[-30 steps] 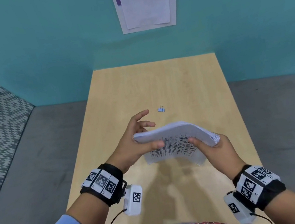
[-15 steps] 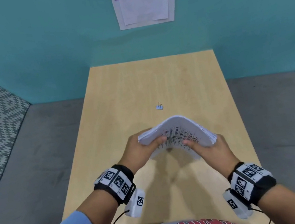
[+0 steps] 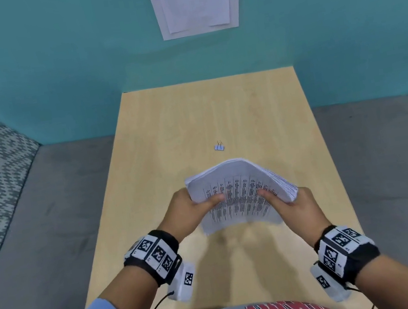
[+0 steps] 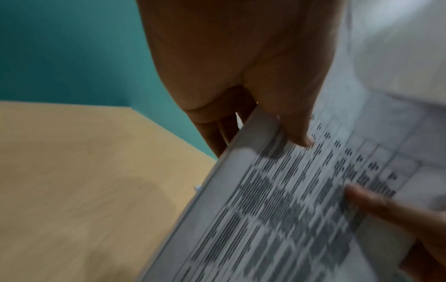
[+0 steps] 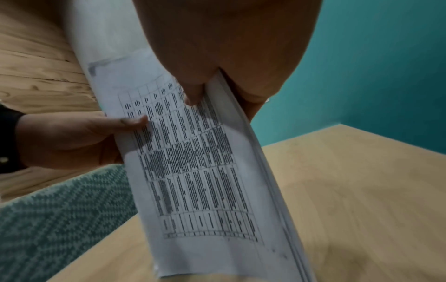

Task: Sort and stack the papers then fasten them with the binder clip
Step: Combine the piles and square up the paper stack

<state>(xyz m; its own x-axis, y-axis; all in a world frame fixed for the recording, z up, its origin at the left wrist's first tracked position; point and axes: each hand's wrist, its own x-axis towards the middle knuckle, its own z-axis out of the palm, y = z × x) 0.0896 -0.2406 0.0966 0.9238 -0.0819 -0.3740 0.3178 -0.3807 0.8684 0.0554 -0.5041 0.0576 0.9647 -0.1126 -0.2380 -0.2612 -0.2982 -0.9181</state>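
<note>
Paper stack held above the table, both hands gripping

At frame centre the left hand (image 3: 188, 211) and right hand (image 3: 296, 206) each pinch the bowed stack of papers (image 3: 241, 191), thumbs on its printed table; the text is blurred, fingers hidden behind. Farther up, the binder clip (image 3: 219, 147) lies alone on the table (image 3: 191, 118).

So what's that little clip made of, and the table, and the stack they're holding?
The clip looks like painted metal, pale blue with thin wire handles, though it is too small to be sure. The table looks like light wood or a wood-look coating, smooth and matte with faint grain. The stack is plainly paper: thin white printed sheets that bend between the left hand and right hand.
</note>
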